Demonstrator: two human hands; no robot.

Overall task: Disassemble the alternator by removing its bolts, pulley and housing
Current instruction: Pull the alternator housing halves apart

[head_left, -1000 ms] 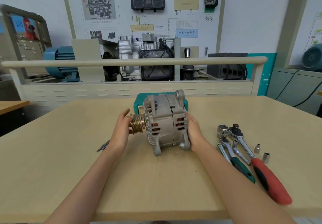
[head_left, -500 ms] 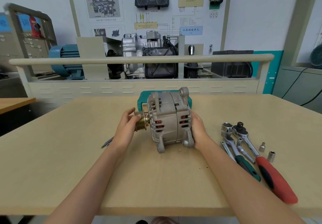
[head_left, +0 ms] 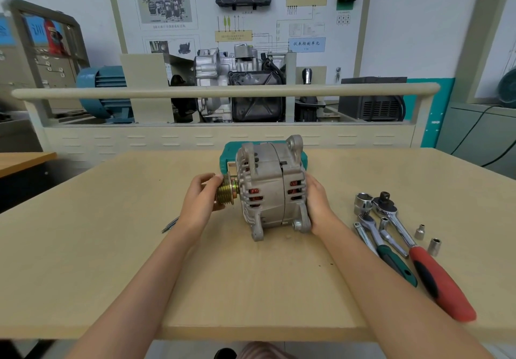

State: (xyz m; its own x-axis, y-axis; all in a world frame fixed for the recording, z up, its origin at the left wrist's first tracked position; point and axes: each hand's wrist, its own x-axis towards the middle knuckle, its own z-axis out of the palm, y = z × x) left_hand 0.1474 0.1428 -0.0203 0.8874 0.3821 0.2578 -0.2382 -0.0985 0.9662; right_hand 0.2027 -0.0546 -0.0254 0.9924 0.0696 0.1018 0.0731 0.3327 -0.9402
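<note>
Ratchets [head_left: 402,235] crowd the table [head_left: 83,247] right of the alternator [head_left: 272,188]; its left lies open.

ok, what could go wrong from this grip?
Left hand grips the brass-coloured grooved pulley bare, no tool on it: it may just spin or not budge. The grey cast-metal alternator stands on narrow lugs, steadied only by the right hand, so it could tip toward the red-handled ratchet.

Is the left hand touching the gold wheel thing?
Touching. The head view shows the left hand's fingers curled round the gold pulley on the alternator.
</note>
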